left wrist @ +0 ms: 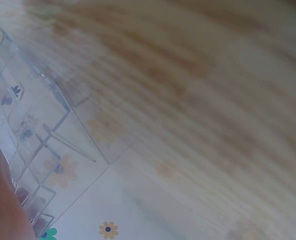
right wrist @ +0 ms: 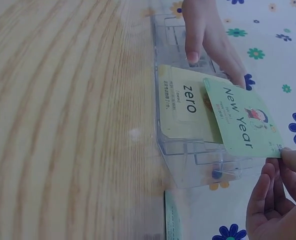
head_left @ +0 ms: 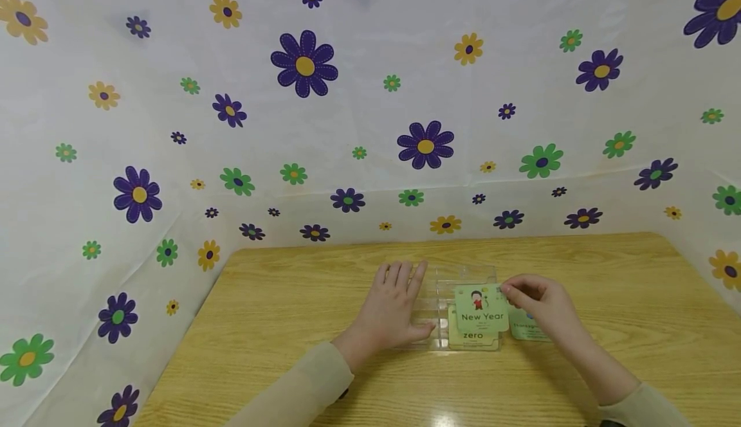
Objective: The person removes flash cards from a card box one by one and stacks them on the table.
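Currently, a green "New Year" card (head_left: 482,308) is pinched at its upper right corner by the right hand (head_left: 541,305), thumb and fingertips pressed together on the card edge. The card is held tilted over the right part of a clear plastic tray (head_left: 446,282), partly covering a yellowish "zero" card (head_left: 473,337) that lies in the tray. In the right wrist view the "New Year" card (right wrist: 243,120) is seen raised above the "zero" card (right wrist: 185,102), overlapping its far edge; whether the two touch cannot be told. The pinching fingers (right wrist: 293,160) are seen at the card's corner.

The left hand (head_left: 396,308) is laid flat on the left part of the tray, fingers straight and close together, thumb stretched toward the cards. Nothing is gripped by it; the tray is only pressed. In the left wrist view the tray's clear dividers (left wrist: 38,145) are shown blurred, with the hand's edge at the left border.

Another greenish card (head_left: 528,330) lies on the worktop (head_left: 278,311) just right of the tray, mostly hidden under the right hand; its text is not readable. The tray sits near the middle of the wooden worktop. Beige sleeves (head_left: 295,388) are worn on both arms. A white flowered sheet (head_left: 347,92) is hung behind and beside the worktop.
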`<state>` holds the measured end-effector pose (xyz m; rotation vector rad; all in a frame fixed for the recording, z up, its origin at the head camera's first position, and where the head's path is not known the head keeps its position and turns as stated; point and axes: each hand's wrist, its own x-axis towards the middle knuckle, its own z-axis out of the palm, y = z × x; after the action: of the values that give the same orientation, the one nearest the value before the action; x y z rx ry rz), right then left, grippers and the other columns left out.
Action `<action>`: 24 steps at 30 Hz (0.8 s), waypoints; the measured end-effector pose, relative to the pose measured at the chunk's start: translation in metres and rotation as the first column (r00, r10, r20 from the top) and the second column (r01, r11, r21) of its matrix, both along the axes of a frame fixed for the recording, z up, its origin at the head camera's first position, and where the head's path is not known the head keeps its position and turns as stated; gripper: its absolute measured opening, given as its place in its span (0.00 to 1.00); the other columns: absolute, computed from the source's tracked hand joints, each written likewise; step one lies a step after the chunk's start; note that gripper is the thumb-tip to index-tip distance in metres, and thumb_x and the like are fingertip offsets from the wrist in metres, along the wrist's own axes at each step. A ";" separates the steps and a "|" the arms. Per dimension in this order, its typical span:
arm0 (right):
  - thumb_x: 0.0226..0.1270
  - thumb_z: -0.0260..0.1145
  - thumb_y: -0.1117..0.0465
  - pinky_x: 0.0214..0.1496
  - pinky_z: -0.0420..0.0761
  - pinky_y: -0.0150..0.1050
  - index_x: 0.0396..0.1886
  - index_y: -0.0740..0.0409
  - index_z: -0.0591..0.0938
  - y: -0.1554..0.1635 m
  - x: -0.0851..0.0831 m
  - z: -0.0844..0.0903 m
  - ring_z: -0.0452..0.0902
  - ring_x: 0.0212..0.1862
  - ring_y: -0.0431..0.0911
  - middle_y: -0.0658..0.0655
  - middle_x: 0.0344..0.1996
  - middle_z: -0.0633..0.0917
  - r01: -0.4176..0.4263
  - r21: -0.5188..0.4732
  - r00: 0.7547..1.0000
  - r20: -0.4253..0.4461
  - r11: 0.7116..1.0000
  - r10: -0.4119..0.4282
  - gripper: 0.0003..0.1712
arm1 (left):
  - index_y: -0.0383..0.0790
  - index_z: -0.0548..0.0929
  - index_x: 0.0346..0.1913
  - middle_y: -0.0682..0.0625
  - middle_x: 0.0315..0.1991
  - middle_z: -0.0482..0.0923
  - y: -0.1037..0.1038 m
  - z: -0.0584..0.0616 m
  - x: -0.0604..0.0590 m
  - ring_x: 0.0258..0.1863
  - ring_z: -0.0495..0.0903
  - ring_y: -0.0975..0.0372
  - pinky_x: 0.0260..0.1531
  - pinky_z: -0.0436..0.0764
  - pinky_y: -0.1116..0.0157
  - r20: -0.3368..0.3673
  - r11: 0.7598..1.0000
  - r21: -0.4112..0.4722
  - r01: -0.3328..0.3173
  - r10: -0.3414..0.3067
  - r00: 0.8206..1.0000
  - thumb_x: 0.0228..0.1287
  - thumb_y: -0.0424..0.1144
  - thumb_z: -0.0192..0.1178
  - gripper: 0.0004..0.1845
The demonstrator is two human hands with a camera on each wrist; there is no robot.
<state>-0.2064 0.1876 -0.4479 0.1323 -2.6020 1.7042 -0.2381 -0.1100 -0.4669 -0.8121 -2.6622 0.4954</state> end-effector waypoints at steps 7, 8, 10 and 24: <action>0.79 0.66 0.61 0.45 0.84 0.33 0.52 0.68 0.87 0.003 0.000 0.001 0.79 0.38 0.32 0.47 0.37 0.88 -0.003 -0.001 1.000 -0.011 1.000 0.003 0.14 | 0.42 0.50 0.86 0.45 0.66 0.69 0.001 0.000 0.000 0.66 0.71 0.53 0.71 0.69 0.50 0.004 1.000 0.001 -0.003 0.003 1.000 0.63 0.82 0.47 0.61; 0.79 0.66 0.61 0.45 0.84 0.33 0.52 0.68 0.87 0.003 0.001 0.001 0.79 0.38 0.32 0.48 0.37 0.88 -0.002 -0.003 1.000 -0.010 1.000 0.002 0.14 | 0.42 0.50 0.86 0.45 0.66 0.69 0.001 0.000 0.000 0.65 0.71 0.53 0.71 0.69 0.50 0.003 1.000 0.001 -0.003 0.003 1.000 0.63 0.82 0.47 0.61; 0.79 0.66 0.60 0.44 0.84 0.32 0.52 0.68 0.87 0.004 0.001 0.001 0.79 0.38 0.32 0.49 0.38 0.89 0.001 -0.003 1.000 -0.009 1.000 -0.001 0.14 | 0.42 0.50 0.86 0.45 0.66 0.69 0.001 0.000 0.000 0.65 0.71 0.53 0.71 0.69 0.50 0.002 1.000 0.001 -0.003 0.003 1.000 0.63 0.81 0.47 0.61; 0.79 0.66 0.60 0.44 0.84 0.30 0.52 0.70 0.87 0.010 0.000 -0.001 0.77 0.37 0.32 0.46 0.36 0.86 0.031 0.002 1.000 0.006 1.000 -0.031 0.16 | 0.42 0.51 0.86 0.45 0.65 0.69 0.001 -0.002 -0.001 0.64 0.71 0.53 0.70 0.69 0.51 -0.017 1.000 0.010 0.007 -0.007 1.000 0.63 0.81 0.48 0.61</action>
<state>-0.2059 0.1980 -0.4492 0.0866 -2.5955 1.6957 -0.2396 -0.1091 -0.4693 -0.8106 -2.6437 0.4845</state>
